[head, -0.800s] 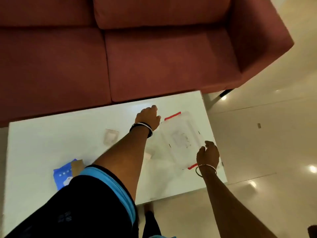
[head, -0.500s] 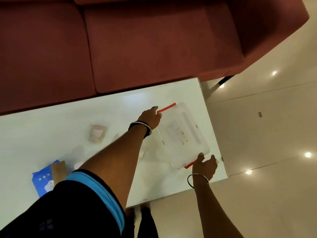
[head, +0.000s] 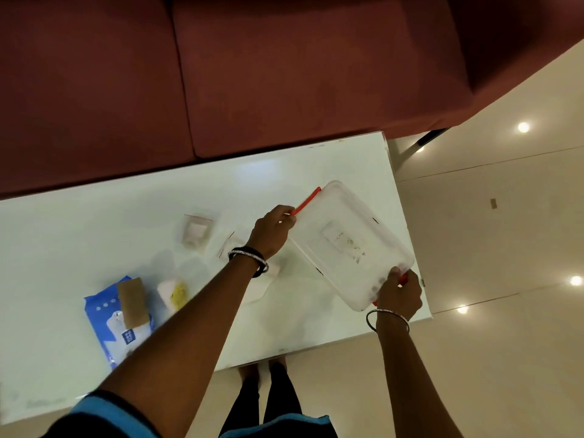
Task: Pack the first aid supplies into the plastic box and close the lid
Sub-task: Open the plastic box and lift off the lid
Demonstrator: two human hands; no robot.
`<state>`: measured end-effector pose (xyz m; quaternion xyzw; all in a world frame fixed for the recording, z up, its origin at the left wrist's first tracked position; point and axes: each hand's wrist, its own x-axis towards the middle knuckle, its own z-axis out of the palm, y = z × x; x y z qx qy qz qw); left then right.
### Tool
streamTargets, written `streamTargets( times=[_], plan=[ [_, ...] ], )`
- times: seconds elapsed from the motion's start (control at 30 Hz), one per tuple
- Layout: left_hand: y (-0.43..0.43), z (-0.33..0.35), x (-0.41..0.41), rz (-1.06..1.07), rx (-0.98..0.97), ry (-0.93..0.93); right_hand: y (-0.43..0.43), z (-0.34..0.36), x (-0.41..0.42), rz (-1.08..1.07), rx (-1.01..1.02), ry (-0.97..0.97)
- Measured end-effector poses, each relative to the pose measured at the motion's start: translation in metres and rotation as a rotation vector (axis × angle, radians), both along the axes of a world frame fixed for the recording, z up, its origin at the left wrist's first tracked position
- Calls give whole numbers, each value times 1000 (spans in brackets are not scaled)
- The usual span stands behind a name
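Observation:
A clear plastic box (head: 350,245) with its lid on and red latches lies at the right end of the white table (head: 63,229). My left hand (head: 271,232) grips its far red latch (head: 306,201). My right hand (head: 399,292) grips the near end, over the other red latch. Supplies lie to the left on the table: a blue wipes pack (head: 118,317) with a brown strip (head: 132,302) on it, a white and yellow packet (head: 173,294), a clear sachet (head: 196,230) and flat white packets (head: 230,245) partly hidden by my left arm.
A dark red sofa (head: 252,74) runs along the table's far side. Glossy cream floor (head: 489,216) lies right of the table, whose right edge is close to the box. My legs and feet (head: 268,393) stand at the near edge.
The view has tilted down and drawn closer. Both hands stay on the box's two ends; my right hand has closed further over the near latch.

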<state>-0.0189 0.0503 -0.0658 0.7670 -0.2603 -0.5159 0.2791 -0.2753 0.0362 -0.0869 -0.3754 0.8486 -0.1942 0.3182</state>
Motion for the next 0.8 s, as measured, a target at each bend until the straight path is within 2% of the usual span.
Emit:
streamTargets(
  times=[0.2,0.43,0.63,0.8],
  plan=[
    [97,7,14,185,4,29,37,14,12,192,-29,-36],
    [211,6,12,322,116,61,85,17,25,355,-35,-69],
    [280,-1,1,316,180,28,118,10,30,577,-57,-67],
    [300,-15,-6,231,171,-12,132,-3,21,614,-42,-34]
  ],
)
